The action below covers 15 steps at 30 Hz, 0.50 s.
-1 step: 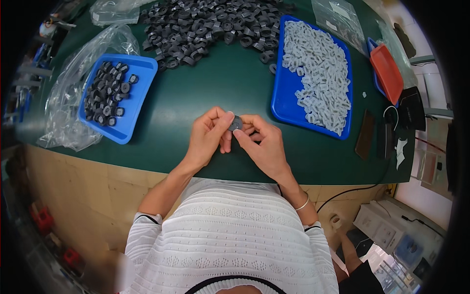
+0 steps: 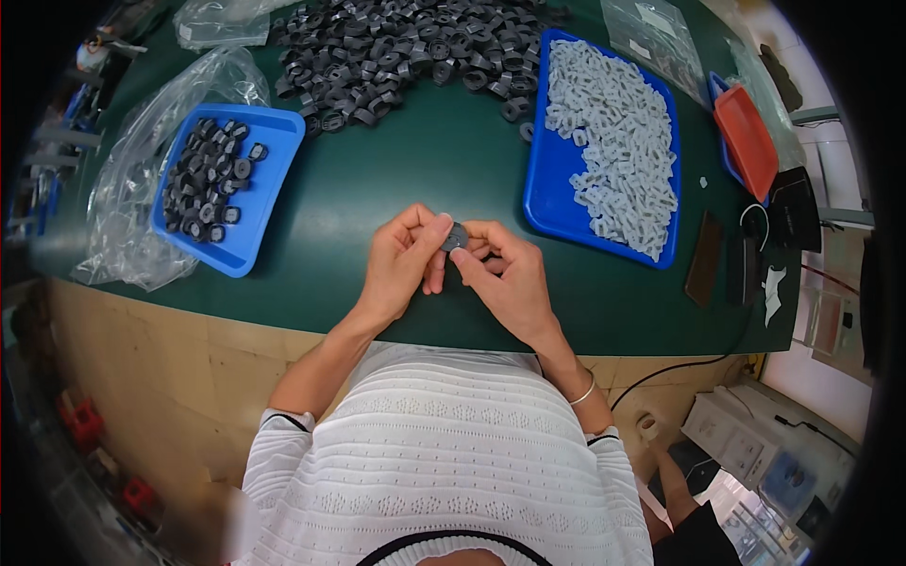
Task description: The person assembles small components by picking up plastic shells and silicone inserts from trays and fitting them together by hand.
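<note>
Between my two hands, just above the near part of the green table, is a small dark grey round plastic part. My left hand pinches its left side with thumb and fingers. On its right side, my right hand grips it, the thumb pressed against its lower edge. My fingers partly cover the part, so I cannot tell whether a smaller piece sits in it. A large heap of similar dark grey parts lies at the far side. Small pale grey plastic pieces fill much of the blue tray at right.
At left, a lighter blue tray holds dark parts with inserts, beside a clear plastic bag. Toward the right edge are a red tray, a brown flat object and a black cable. Another person's arm shows at lower right.
The dark grey part has turned very slightly between my fingers. Both hands stay in the same place.
</note>
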Available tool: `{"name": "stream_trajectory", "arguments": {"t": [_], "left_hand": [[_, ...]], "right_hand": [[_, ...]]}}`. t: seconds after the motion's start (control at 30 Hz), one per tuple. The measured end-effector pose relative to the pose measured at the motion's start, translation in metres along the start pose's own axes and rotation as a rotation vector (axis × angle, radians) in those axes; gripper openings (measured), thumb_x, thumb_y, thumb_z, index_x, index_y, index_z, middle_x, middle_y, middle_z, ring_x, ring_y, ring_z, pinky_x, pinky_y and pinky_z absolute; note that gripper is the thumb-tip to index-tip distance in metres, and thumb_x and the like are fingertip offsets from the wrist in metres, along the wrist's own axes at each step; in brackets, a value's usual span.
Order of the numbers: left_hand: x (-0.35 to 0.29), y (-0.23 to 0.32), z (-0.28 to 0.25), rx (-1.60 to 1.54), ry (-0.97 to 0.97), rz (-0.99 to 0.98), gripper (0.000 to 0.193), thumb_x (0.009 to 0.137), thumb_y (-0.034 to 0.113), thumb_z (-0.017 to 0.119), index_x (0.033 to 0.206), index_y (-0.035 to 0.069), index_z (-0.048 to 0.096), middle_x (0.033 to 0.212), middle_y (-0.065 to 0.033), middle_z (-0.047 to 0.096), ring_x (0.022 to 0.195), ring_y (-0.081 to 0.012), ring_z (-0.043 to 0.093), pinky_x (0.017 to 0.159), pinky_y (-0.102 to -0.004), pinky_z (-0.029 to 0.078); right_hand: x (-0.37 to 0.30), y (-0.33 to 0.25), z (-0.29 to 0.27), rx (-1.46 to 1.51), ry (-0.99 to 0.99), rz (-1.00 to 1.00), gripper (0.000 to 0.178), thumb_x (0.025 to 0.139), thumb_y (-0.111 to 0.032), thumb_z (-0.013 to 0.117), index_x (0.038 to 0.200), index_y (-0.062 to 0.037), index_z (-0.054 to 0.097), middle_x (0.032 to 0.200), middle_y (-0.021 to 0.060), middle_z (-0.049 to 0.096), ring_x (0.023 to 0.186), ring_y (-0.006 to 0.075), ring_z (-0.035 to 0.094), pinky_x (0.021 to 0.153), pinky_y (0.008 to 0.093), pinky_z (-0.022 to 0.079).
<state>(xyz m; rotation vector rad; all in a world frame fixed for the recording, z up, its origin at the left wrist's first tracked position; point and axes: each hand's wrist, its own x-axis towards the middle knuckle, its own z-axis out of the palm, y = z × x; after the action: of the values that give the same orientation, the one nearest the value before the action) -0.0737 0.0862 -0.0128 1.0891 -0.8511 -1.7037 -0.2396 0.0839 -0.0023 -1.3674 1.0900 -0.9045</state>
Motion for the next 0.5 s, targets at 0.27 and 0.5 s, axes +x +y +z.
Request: {"name": "stream_trajectory", "arguments": {"t": [0.27,0.5], "left_hand": [[-0.012,-0.004,0.009,0.211,0.096,0.186,0.022,0.095,0.019,0.062,0.082,0.003,0.056,0.058,-0.0008,0.057,0.049,-0.0048,0.050,0.043,-0.0193,0.037],[-0.033,-0.025,0.005,0.693,0.238,0.423,0.021,0.083,0.015,0.075,0.081,0.000,0.060,0.062,-0.0056,0.059,0.051,-0.0096,0.052,0.048,-0.0250,0.042]], "right_hand": [[0.002,0.003,0.002,0.202,-0.036,0.106,0.014,0.086,-0.001,0.065,0.099,0.0026,0.061,0.076,0.0021,0.064,0.069,0.0049,0.059,0.056,0.0193,0.046],[-0.018,0.017,0.018,-0.039,0.017,0.018,0.017,0.079,-0.006,0.069,0.090,0.0003,0.058,0.069,0.0055,0.065,0.059,0.0090,0.061,0.056,0.0241,0.049]]}}
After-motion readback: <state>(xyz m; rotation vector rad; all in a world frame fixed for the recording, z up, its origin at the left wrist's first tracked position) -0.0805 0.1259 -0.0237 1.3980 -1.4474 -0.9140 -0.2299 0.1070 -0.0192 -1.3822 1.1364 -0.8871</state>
